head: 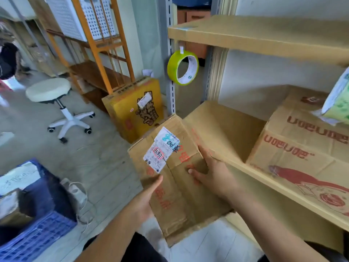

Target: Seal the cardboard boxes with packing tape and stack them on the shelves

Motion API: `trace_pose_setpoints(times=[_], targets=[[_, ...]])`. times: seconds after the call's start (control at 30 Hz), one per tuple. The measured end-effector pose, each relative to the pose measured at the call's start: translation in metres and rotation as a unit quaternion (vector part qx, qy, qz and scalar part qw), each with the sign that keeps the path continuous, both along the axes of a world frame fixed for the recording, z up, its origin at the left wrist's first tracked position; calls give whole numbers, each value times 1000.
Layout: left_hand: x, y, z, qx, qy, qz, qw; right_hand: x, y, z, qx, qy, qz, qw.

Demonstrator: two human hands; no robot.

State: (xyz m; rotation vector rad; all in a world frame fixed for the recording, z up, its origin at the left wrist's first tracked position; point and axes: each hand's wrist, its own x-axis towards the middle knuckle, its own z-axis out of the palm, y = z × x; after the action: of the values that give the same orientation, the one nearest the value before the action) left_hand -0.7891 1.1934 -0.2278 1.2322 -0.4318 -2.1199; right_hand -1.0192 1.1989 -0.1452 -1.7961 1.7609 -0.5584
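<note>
A brown cardboard box (pixel 175 178) with red print and a white shipping label (pixel 161 149) on its top is held in front of the person, its far right corner touching the front edge of the lower shelf (pixel 283 186). The left hand (pixel 146 197) supports the box along its left side, fingers straight against the cardboard and the thumb lying on the top face. The right hand (pixel 209 173) rests flat on the top face near the right edge, fingers extended and released, not curled round anything. The top flaps are closed; whether tape covers the seam cannot be told. On the lower shelf, to the right, sits a larger printed box (pixel 302 148), with a green and white package (pixel 338 103) on top of it. A roll of green packing tape (pixel 182 67) hangs from a hook on the grey shelf upright (pixel 171 53), under the upper shelf (pixel 264 35). On the floor stand a yellow box (pixel 132 110), a white stool (pixel 56 103) and a blue crate (pixel 37 233).
</note>
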Motion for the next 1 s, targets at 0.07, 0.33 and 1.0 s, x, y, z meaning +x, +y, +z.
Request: trace_pose_setpoints(times=[0.07, 0.33, 1.0], targets=[[0, 6, -17, 11, -9, 22, 1000, -3, -9, -7, 32, 9, 39, 999], [-63, 52, -77, 53, -73, 109, 990, -33, -34, -64, 80, -19, 101, 992], [-240, -43, -163, 87, -42, -85, 992, -170, -70, -253, 171, 259, -6, 951]])
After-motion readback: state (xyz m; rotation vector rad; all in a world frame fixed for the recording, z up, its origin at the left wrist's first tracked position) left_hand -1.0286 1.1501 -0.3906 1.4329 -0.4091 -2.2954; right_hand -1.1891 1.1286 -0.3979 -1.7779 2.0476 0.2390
